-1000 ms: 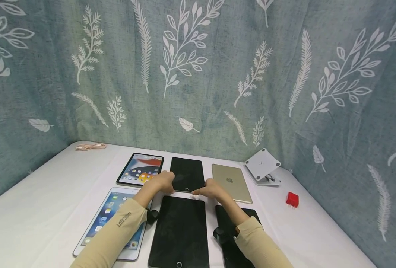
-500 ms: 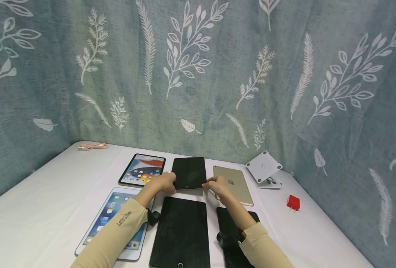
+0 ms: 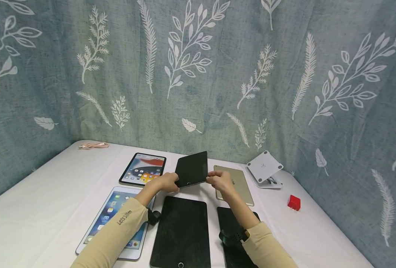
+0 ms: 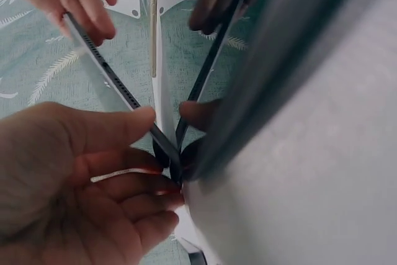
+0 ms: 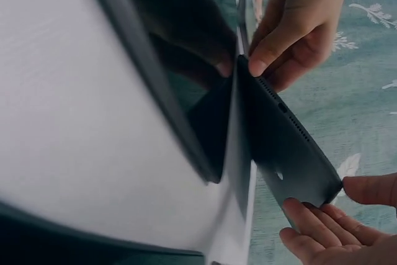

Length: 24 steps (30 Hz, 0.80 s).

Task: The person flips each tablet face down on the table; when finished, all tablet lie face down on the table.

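Observation:
A small black tablet [image 3: 192,169] is held by both hands at the back middle of the table, tilted with its right side raised. My left hand [image 3: 167,182] pinches its near left corner, down close to the tabletop. At the near right corner my right hand [image 3: 222,181] grips the edge, thumb on top and fingers below. The right wrist view shows the tablet's dark back [image 5: 285,159] with a logo, and the right hand's fingers [image 5: 310,221] under it. The left wrist view shows the tablet's edge [image 4: 102,63] with speaker holes and a port.
A larger black tablet [image 3: 181,230] lies in front, with a white tablet [image 3: 104,216] and a lit tablet [image 3: 141,169] to the left. To the right are a gold tablet [image 3: 241,182], a dark tablet [image 3: 229,219], a metal stand [image 3: 265,167] and a red plug [image 3: 294,203]. A coiled cable [image 3: 94,145] lies back left.
The small black tablet lay flat; its right side has since risen with the right hand, which first reached its near right corner. The left hand stays at the left corner.

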### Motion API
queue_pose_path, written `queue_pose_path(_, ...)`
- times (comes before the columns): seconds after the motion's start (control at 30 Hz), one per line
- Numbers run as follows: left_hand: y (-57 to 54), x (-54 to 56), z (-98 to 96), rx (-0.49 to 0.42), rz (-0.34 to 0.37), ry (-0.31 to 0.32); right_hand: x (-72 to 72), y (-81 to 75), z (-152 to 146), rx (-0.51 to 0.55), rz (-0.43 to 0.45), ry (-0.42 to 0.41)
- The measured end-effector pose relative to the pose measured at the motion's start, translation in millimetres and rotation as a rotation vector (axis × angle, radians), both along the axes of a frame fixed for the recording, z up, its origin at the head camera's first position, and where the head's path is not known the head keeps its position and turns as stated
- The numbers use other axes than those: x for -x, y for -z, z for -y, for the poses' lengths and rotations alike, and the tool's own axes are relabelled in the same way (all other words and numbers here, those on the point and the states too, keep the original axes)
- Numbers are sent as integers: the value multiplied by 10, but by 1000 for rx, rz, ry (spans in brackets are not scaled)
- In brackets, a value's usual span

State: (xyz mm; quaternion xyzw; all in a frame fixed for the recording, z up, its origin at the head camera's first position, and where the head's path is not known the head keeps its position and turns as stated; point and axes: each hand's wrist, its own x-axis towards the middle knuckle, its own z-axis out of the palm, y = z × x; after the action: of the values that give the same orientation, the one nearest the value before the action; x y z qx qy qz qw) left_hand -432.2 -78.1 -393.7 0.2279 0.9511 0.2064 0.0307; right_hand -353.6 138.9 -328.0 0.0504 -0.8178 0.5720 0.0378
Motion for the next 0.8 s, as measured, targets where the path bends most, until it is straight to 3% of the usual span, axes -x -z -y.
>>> queue_pose_path(0.1,585,705,24,14,-69,60,-11,-58,8,19,-15,-5)
queue_pose_path(0.13,610,728,15,29,-80,64,-11,-78,16,28,-20,-3)
queue_pose_path(0.17,731,884,22,34,-94,87,-12,-96,24,37,-28,-8)
queue_pose_path(0.23,434,538,10,27,-89,124,-5,-123,45,57,-39,-3)
queue_pose_path(0.3,224,312,2,9,-55,148,-3,-153,70,72,-48,-4)
queue_pose_path(0.33,173,259,1,2,-33,160,-3,-168,80,77,-53,-6)
queue_pose_path(0.37,230,360,4,-22,1,177,-5,-184,91,79,-56,-7)
queue_pose_path(0.43,259,380,22,-60,-22,249,-17,-219,112,81,-62,-6)
queue_pose_path(0.53,81,171,-10,-88,32,247,-45,-271,150,58,-84,-15)
queue_pose_path(0.6,-118,-75,-35,-108,49,223,-59,-297,180,39,-109,-28)
queue_pose_path(0.67,-362,-376,-80,-114,100,157,-71,-309,210,28,-134,-39)
queue_pose_path(0.73,-480,-550,-93,-120,82,146,-72,-307,237,35,-149,-45)
queue_pose_path(0.8,-542,-645,-96,-116,77,138,-68,-295,260,48,-152,-50)
